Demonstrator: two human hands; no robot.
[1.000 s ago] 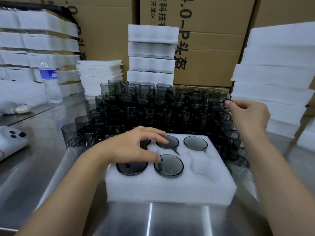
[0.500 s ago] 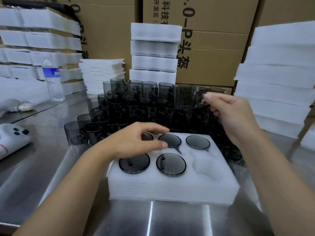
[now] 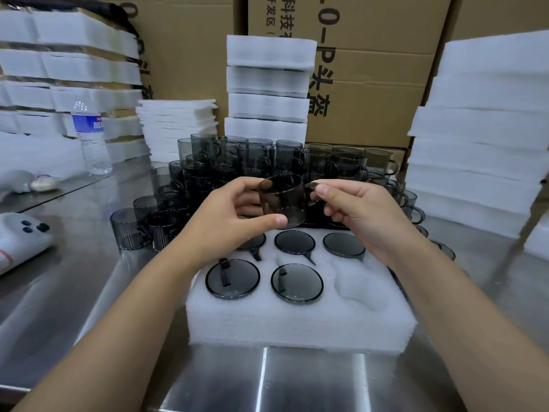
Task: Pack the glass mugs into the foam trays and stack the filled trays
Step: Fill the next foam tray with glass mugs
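One mug in the air: a smoky glass mug (image 3: 282,200) is being held upright above the far edge of the foam tray (image 3: 300,319), both hands on it.
Left hand: the left hand (image 3: 228,215) is cupping the mug's body, thumb along the base and fingers wrapping behind the glass.
Right hand: the right hand (image 3: 353,209) is pinching the handle, thumb and forefinger closing tight on it.
Tray: five pockets are showing mugs seated in them as dark discs, three along the back and two in front; the front right pocket (image 3: 356,289) is lying bare.
Loose mugs: a dense crowd of mugs (image 3: 231,165) is standing just behind the tray on the steel table (image 3: 74,292).
Around: stacks of white foam (image 3: 267,87) are rising behind and to the sides, cardboard cartons (image 3: 377,84) are backing them, and a water bottle (image 3: 90,138) is standing at far left.
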